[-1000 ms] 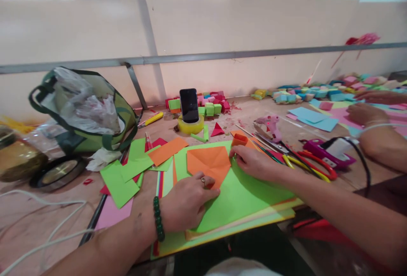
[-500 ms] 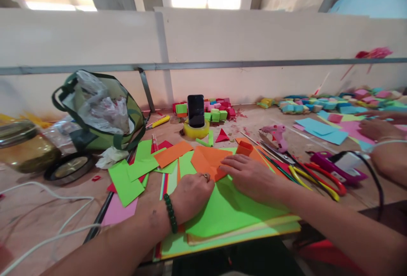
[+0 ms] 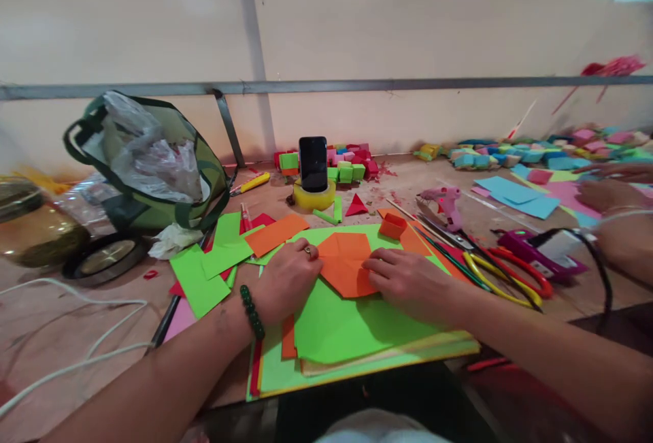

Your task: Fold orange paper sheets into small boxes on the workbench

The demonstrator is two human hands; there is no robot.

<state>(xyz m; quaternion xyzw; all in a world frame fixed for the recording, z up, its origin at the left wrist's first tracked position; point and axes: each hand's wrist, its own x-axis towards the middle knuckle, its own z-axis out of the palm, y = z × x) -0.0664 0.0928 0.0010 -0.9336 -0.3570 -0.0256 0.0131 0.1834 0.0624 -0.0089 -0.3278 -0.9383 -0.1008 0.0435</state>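
An orange folded paper (image 3: 347, 263) lies on a green sheet (image 3: 352, 334), on top of a stack of coloured paper. My left hand (image 3: 292, 276), with a ring and a green bead bracelet, grips the paper's left edge with curled fingers. On its right edge, my right hand (image 3: 408, 283) has its fingers bent and pressed together. Creases cross the middle of the paper. Just behind my right hand sits a small orange folded box (image 3: 392, 226). Orange and green strips (image 3: 201, 280) lie to the left of the stack.
A phone (image 3: 313, 165) stands in a yellow tape roll (image 3: 313, 196). Scissors, yellow-handled pliers (image 3: 503, 283), a pink glue gun (image 3: 445, 206) and a purple power strip (image 3: 541, 263) lie right. A camouflage bag (image 3: 153, 164) stands left. Another person's hand (image 3: 607, 197) is at far right.
My left hand has moved up and left, apart from my right hand. The orange paper has turned and now lies more open between both hands. The view has tilted down slightly.
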